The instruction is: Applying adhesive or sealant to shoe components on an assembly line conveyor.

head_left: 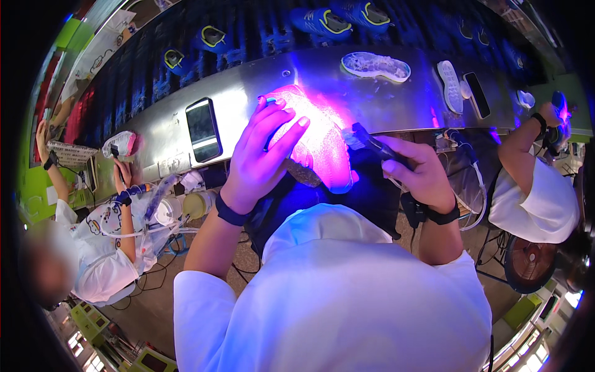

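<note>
A shoe glows pink and white under a strong violet light at the near edge of the metal table. My left hand holds it from the left side, fingers spread over it; the glare hides much of its surface. In my right hand is a brush with a dark handle, gripped between thumb and fingers. Its pale bristles are at the shoe's right edge; whether they touch I cannot tell. Beyond the shoe, a pale shoe sole lies on the table.
A phone lies left on the metal table. Another sole and phone are at right. Blue shoes sit on the dark conveyor behind. Co-workers sit on both sides; pots and hoses are at lower left.
</note>
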A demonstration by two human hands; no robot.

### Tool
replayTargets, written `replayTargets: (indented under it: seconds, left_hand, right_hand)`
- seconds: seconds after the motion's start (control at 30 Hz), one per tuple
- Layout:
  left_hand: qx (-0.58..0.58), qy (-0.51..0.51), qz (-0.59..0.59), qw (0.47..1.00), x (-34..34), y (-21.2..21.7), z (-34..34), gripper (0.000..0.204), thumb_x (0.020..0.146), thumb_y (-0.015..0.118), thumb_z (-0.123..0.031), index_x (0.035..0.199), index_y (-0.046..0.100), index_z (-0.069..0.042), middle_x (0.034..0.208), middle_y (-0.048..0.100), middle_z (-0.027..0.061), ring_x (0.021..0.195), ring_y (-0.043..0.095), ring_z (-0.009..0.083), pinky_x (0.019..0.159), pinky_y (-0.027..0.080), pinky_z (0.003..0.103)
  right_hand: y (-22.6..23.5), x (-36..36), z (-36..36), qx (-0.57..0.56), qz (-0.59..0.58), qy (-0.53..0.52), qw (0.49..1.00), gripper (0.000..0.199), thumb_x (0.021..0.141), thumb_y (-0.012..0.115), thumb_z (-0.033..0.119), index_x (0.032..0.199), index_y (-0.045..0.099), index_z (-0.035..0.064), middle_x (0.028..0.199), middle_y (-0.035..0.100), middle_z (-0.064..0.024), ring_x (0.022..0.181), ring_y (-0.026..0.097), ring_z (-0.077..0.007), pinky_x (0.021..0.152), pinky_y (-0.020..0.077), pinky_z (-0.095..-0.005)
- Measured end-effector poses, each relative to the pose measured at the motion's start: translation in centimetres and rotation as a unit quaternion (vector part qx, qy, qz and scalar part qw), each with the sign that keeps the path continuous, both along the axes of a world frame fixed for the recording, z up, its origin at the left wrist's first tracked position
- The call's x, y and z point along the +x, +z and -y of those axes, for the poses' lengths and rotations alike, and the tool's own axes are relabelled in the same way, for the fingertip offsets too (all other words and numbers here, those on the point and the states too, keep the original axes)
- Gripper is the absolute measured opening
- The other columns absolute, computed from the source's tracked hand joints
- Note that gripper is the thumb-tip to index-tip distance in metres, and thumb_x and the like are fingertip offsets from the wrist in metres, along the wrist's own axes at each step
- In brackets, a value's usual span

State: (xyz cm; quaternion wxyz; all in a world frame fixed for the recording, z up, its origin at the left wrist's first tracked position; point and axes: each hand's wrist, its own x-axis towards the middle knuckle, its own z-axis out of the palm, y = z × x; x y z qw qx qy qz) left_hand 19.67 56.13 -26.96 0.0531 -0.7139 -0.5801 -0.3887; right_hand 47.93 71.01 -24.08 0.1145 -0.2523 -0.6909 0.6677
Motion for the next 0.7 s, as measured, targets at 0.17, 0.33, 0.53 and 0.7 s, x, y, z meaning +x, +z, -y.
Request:
replayTargets:
  seconds: [0.17,0.33,0.53,0.7]
  left_hand:
    - [-0.027,0.028,0.054,0.998,0.0,-0.1,0.9,0.076,0.062,0.072,0.007,0.135,0.067,-0.012,0.126,0.06,0.0144,0.122,0.06,0.0394,0.117,0.041,0.058]
    - [-0.049,0.051,0.087,0.994,0.0,-1.0,1.4,0.081,0.059,0.073,0.008,0.137,0.064,-0.014,0.127,0.06,0.0148,0.125,0.058,0.0385,0.118,0.041,0.056]
    - [-0.116,0.088,0.085,0.986,0.4,-1.0,1.6,0.082,0.061,0.071,0.012,0.138,0.064,-0.014,0.13,0.059,0.0151,0.127,0.059,0.0366,0.119,0.039,0.053]
    - [-0.151,0.132,0.085,0.976,1.3,-0.9,1.5,0.084,0.06,0.074,0.007,0.14,0.062,-0.016,0.127,0.061,0.0144,0.12,0.061,0.036,0.109,0.051,0.046]
  right_hand:
    - [-0.8,-0.1,1.0,-0.02,0.003,0.004,1.0,0.047,0.096,0.067,0.005,0.142,0.061,0.0017,0.094,0.066,-0.0025,0.078,0.058,-0.0096,0.073,0.0498,-0.026]
    - [-0.7,0.3,1.6,-0.048,-0.001,0.01,0.999,0.045,0.096,0.067,0.007,0.141,0.061,0.0009,0.094,0.066,-0.0026,0.079,0.058,-0.0101,0.073,0.05,-0.0262]
    - [-0.8,1.1,2.0,0.015,0.065,-0.009,0.998,0.047,0.096,0.068,0.006,0.142,0.06,-0.0011,0.091,0.065,-0.0012,0.081,0.06,-0.0094,0.077,0.0496,-0.0257]
    - [-1.5,0.9,3.2,0.084,0.066,-0.067,0.992,0.047,0.097,0.066,0.005,0.143,0.061,0.0047,0.093,0.067,-0.0026,0.082,0.061,-0.0107,0.08,0.0511,-0.0263]
